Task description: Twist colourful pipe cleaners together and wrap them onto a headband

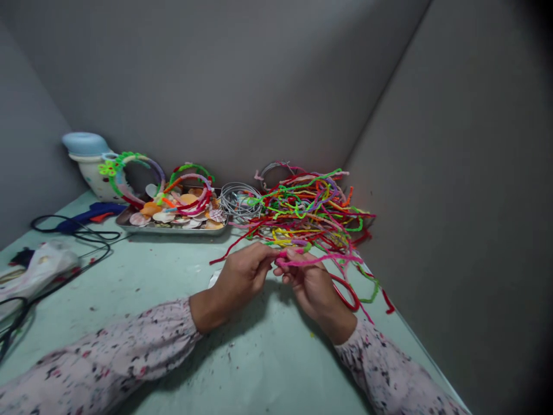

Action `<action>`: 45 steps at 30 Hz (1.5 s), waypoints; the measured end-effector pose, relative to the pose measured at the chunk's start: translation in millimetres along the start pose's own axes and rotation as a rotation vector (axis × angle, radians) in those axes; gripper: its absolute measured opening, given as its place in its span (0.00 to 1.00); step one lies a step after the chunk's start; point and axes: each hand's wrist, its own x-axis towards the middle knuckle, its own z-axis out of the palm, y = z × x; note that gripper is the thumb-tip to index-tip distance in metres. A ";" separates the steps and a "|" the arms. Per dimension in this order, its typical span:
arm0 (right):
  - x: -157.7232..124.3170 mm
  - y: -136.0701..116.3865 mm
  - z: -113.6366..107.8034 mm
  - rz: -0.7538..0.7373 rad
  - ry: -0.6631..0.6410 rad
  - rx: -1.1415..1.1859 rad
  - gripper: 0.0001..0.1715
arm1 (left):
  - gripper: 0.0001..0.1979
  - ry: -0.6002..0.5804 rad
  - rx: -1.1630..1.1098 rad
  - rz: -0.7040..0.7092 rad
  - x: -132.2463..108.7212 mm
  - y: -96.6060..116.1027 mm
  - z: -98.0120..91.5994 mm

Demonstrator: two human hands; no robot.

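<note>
Between my hands is a fuzzy pink pipe cleaner (317, 261), its free end stretching right over my right hand. My left hand (244, 274) pinches the pink piece at its left end. My right hand (311, 286) is closed on the same piece, fingertips nearly meeting those of the left. A short green section shows beside the pink at my right fingertips. Just behind my hands lies a tangled heap of coloured pipe cleaners (302, 202). A red ring (355, 300) rests by my right wrist.
A metal tray (181, 230) of shells holds fuzzy coloured hoops. Coiled silver wire (239, 200) sits beside it. At the left are a blue-lidded container (93, 167), a blue tool (88, 215), black cable (97, 233) and a white plastic bag (47, 265). Grey walls enclose the table's back and right.
</note>
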 end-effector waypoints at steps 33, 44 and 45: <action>-6.7 5.8 -11.9 -0.248 -0.082 -0.356 0.09 | 0.10 -0.321 -0.555 -0.758 33.2 19.9 -25.1; -8.7 4.4 -13.4 -0.249 -0.116 -0.405 0.08 | 0.11 -0.502 -0.717 -0.885 30.9 10.3 -34.3; -8.8 4.8 -13.5 -0.248 -0.109 -0.396 0.08 | 0.12 -0.500 -0.731 -0.896 30.7 10.1 -34.3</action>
